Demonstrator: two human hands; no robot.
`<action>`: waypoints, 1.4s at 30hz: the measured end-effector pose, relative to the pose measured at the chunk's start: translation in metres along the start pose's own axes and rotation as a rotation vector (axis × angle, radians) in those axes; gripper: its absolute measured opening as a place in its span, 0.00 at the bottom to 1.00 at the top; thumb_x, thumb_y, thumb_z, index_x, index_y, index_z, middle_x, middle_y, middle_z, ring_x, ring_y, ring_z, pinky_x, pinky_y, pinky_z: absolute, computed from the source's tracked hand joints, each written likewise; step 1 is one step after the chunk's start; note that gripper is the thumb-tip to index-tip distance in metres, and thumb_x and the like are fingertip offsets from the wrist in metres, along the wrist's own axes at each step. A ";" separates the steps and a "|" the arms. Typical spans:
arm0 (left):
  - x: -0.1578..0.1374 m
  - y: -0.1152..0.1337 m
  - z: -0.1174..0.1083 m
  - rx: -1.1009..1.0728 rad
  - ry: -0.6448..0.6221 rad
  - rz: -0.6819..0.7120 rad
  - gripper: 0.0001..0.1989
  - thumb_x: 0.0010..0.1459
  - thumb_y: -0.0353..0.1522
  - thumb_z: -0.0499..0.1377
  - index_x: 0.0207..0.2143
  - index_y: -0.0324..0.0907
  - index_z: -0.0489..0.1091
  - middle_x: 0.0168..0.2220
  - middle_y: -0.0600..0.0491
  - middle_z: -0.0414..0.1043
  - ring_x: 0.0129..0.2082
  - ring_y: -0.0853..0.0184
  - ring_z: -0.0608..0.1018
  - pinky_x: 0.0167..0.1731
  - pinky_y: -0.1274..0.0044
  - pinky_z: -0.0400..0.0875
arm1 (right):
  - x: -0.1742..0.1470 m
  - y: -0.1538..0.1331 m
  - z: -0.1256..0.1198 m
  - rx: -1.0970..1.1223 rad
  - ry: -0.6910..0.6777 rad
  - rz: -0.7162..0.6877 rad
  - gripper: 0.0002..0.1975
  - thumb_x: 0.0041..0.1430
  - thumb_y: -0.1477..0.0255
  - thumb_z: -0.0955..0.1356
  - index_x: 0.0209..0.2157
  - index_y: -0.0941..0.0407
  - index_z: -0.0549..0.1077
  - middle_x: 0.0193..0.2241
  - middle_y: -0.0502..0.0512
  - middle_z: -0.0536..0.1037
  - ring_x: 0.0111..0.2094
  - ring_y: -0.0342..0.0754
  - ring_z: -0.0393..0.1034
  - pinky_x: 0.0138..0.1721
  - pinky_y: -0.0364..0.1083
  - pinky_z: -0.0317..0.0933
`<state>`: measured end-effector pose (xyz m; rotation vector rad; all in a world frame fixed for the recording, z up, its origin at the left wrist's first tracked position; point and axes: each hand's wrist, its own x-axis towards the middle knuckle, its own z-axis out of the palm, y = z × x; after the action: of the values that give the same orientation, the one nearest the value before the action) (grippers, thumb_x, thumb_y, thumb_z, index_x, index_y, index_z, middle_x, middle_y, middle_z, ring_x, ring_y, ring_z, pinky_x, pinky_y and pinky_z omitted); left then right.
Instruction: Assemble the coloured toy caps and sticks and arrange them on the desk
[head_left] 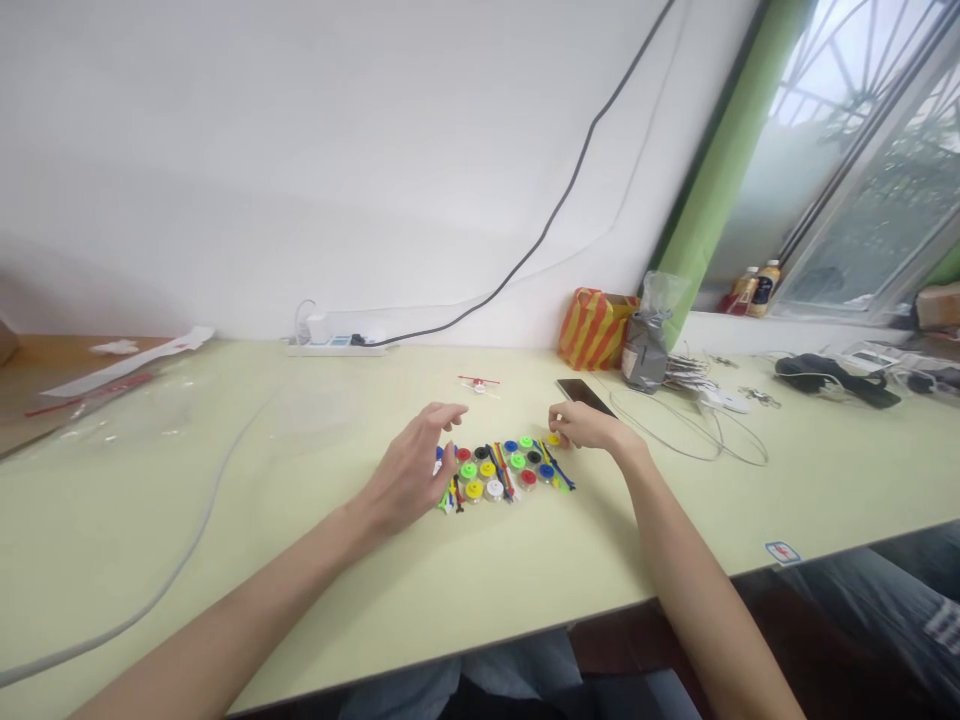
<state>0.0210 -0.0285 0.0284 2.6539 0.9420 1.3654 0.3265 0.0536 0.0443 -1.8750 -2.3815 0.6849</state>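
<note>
Several small round pieces with coloured tops, such as a white one (494, 489) and a red one (528, 479), stand in close rows on the table. Between the rows lie bundles of thin coloured plastic strips (502, 472). At the left end, my left hand (417, 462) hovers beside the pieces with thumb and fingers apart, hiding some of them. On the far right of the group, my right hand (586, 426) has its fingertips closed on a yellow-topped round piece (553, 439). Behind the rows lies a small red and white propeller-like toy (478, 384).
A dark phone (585, 396) lies just behind my right hand. Farther back are a striped bag (596, 330), a grey bag (643, 350) and thin cables (705, 440). A power strip (330, 346) sits against the wall; clear plastic packaging (311, 412) lies at left.
</note>
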 end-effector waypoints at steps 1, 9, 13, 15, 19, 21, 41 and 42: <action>0.000 0.000 0.000 0.001 -0.004 -0.002 0.24 0.64 0.23 0.50 0.61 0.44 0.53 0.46 0.48 0.66 0.43 0.65 0.70 0.43 0.72 0.68 | 0.000 0.001 0.000 -0.003 0.004 0.003 0.10 0.62 0.80 0.61 0.39 0.59 0.73 0.28 0.56 0.79 0.25 0.43 0.70 0.27 0.40 0.58; -0.002 -0.001 0.000 -0.011 -0.041 -0.033 0.24 0.64 0.23 0.49 0.61 0.46 0.53 0.48 0.48 0.65 0.44 0.65 0.70 0.46 0.71 0.68 | 0.008 0.000 0.007 -0.123 0.326 0.175 0.18 0.63 0.81 0.59 0.52 0.58 0.70 0.40 0.64 0.79 0.44 0.55 0.72 0.38 0.46 0.57; -0.002 -0.002 0.003 -0.022 -0.026 -0.087 0.24 0.63 0.23 0.49 0.60 0.45 0.54 0.46 0.48 0.65 0.44 0.64 0.70 0.45 0.71 0.69 | 0.033 -0.034 0.019 -0.220 0.503 0.011 0.19 0.68 0.77 0.56 0.57 0.57 0.67 0.49 0.65 0.76 0.50 0.56 0.70 0.42 0.47 0.58; -0.003 -0.004 0.003 -0.023 -0.026 -0.108 0.24 0.63 0.22 0.48 0.60 0.45 0.54 0.46 0.48 0.64 0.44 0.64 0.70 0.44 0.71 0.69 | 0.052 -0.053 0.021 -0.273 0.498 -0.130 0.19 0.68 0.77 0.56 0.56 0.57 0.68 0.50 0.64 0.76 0.52 0.54 0.69 0.45 0.47 0.58; -0.004 -0.012 0.001 -0.005 -0.021 -0.130 0.24 0.63 0.23 0.48 0.60 0.45 0.53 0.46 0.48 0.64 0.43 0.64 0.69 0.45 0.70 0.68 | 0.094 -0.081 0.017 -0.288 0.416 -0.194 0.16 0.66 0.77 0.60 0.50 0.56 0.73 0.48 0.62 0.78 0.49 0.54 0.71 0.44 0.46 0.59; -0.005 -0.015 -0.001 0.001 -0.010 -0.130 0.24 0.62 0.22 0.48 0.60 0.45 0.53 0.46 0.48 0.63 0.44 0.64 0.69 0.46 0.70 0.68 | 0.108 -0.091 0.019 -0.281 0.383 -0.205 0.13 0.66 0.75 0.62 0.47 0.57 0.74 0.46 0.62 0.78 0.47 0.54 0.72 0.43 0.46 0.60; 0.000 -0.015 -0.006 -0.022 0.000 -0.262 0.19 0.70 0.34 0.50 0.61 0.44 0.57 0.47 0.48 0.67 0.45 0.62 0.71 0.48 0.68 0.68 | 0.007 -0.112 0.042 1.365 -0.136 -0.532 0.17 0.53 0.63 0.76 0.37 0.59 0.72 0.27 0.50 0.73 0.25 0.40 0.64 0.28 0.41 0.57; 0.000 -0.012 -0.005 -0.054 -0.027 -0.224 0.18 0.70 0.34 0.50 0.61 0.44 0.58 0.47 0.48 0.67 0.46 0.63 0.71 0.48 0.68 0.68 | 0.002 -0.110 0.046 1.373 -0.174 -0.526 0.17 0.53 0.63 0.77 0.37 0.59 0.72 0.25 0.49 0.72 0.24 0.40 0.63 0.27 0.41 0.57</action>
<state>0.0111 -0.0200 0.0286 2.4335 1.1405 1.2826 0.2116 0.0220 0.0416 -0.5961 -1.4640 1.7497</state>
